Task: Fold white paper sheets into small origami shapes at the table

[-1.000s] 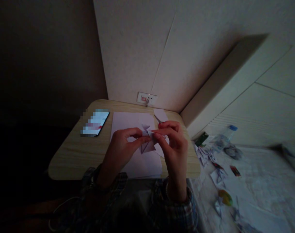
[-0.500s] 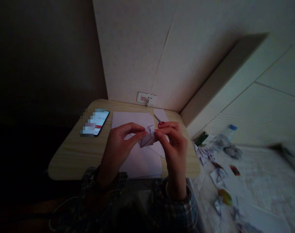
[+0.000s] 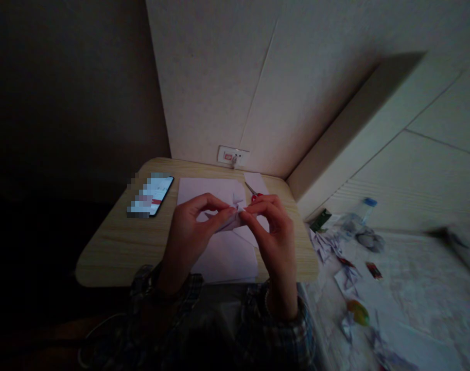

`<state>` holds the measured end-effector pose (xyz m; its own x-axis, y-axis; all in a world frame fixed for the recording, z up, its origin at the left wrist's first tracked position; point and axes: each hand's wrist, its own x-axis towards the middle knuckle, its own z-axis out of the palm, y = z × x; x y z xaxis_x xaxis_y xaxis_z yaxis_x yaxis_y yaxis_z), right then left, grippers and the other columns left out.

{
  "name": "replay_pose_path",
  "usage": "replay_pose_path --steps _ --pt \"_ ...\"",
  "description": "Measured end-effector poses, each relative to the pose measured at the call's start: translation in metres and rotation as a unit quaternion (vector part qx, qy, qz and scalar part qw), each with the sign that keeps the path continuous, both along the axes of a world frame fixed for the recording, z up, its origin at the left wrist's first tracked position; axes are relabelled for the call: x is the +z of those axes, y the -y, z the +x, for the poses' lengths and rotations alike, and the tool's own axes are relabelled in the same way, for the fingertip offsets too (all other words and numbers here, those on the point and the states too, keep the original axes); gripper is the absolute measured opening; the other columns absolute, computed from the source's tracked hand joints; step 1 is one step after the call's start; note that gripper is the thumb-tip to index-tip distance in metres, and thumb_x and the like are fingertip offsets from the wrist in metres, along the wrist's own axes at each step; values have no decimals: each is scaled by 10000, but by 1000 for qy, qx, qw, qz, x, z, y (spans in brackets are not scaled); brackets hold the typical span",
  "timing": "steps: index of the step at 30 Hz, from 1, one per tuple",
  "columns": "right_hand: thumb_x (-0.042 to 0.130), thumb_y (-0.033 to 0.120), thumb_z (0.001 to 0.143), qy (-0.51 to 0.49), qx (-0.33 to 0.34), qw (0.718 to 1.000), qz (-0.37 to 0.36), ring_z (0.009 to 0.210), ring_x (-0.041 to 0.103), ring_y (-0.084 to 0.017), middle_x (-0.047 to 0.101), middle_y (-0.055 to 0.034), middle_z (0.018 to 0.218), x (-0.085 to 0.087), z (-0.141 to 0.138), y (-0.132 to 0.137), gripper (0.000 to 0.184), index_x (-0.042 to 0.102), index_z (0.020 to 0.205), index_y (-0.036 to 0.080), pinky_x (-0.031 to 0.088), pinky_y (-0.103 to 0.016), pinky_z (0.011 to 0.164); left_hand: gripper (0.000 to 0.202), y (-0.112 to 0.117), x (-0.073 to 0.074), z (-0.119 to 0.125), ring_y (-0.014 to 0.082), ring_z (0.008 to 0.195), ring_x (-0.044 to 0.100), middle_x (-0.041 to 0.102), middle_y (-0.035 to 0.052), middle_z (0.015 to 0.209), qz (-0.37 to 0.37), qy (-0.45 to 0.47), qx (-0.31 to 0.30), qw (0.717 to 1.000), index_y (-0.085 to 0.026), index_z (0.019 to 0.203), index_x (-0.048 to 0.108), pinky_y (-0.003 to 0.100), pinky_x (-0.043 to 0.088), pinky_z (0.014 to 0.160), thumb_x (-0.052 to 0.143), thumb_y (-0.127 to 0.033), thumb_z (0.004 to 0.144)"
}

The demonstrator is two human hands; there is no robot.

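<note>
A person's left hand (image 3: 192,226) and right hand (image 3: 273,221) angle inward, thumbs and fingers pinching one folded paper (image 3: 230,223) between them, above white sheets (image 3: 227,260) on a wooden table (image 3: 130,247). Red-handled scissors (image 3: 255,196) lie beside the right hand, a lit phone (image 3: 154,197) further left. Behind is a pale wall (image 3: 211,93) with a socket (image 3: 233,156).

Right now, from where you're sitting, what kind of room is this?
Probably a bedroom: on the right is what looks like a bed with a pale cover and headboard, right beside a small wood-topped table.
</note>
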<state>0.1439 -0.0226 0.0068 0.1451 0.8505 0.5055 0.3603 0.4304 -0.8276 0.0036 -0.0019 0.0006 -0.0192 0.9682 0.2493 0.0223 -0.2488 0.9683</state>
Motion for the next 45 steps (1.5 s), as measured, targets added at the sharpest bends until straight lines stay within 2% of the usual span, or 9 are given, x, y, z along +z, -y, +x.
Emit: replay_pose_path --steps 2,8,17,22,27,33,36,41,45 --pt "693 212 760 -14 -8 1000 -11 846 555 -176 575 -4 794 -3 2 -2 78 646 698 220 445 -316 764 97 -3 0 -1 152 753 609 664 -16 755 -6 20 -14 1000 -194 724 648 261 472 732 707 -268 705" --pt "647 260 796 -119 -20 991 -53 705 557 -140 589 20 726 -8 3 -4 75 603 768 205 452 -275 672 458 -13 -8 -5 188 954 623 650 31 1014 -14 75 -53 996 -206 969 592 307 501 833 811 -244 568" --pt "698 217 729 -174 52 981 -73 758 584 -142 583 27 777 -7 -2 -5 168 542 792 228 495 -292 733 411 -8 -3 4 125 743 664 684 -23 851 -36 186 -45 981 -210 944 577 214 534 686 773 -153 587" --pt "727 205 711 -104 40 993 -25 1015 572 -174 610 -12 1058 -5 1 -4 451 505 1096 289 469 -343 887 394 -6 -2 -3 156 801 668 675 -4 895 -22 109 -41 993 -207 934 606 244 539 725 790 -180 587" --pt "695 219 753 -65 46 996 -47 808 584 -163 630 8 811 -7 6 -3 92 620 804 232 473 -306 762 413 -3 4 -5 166 854 661 674 5 966 1 123 -40 992 -236 977 587 265 543 745 771 -162 616" --pt "704 206 731 -156 38 984 -75 685 548 -124 575 45 713 -6 1 -2 132 573 744 219 442 -249 647 549 -5 3 1 153 874 655 675 -4 961 -35 206 -69 975 -251 1057 551 258 541 768 792 -133 579" --pt "701 218 719 -169 58 979 -97 677 549 -123 564 48 707 -3 -1 -1 171 530 727 220 450 -249 644 482 -5 1 3 145 786 666 684 -20 815 -58 194 -88 975 -228 1038 562 270 550 746 770 -151 609" --pt "681 236 746 -136 107 977 -123 707 579 -133 584 33 715 -5 0 -1 152 533 723 215 482 -274 689 265 -4 -2 2 162 753 662 667 -18 736 -49 135 -42 989 -181 822 612 266 544 709 767 -202 608" --pt "713 210 724 -143 82 982 -86 805 593 -135 597 24 844 -6 1 -1 239 559 906 240 492 -279 751 154 -4 -2 1 159 754 660 687 -8 758 -44 97 -76 991 -175 755 643 258 532 721 746 -230 654"
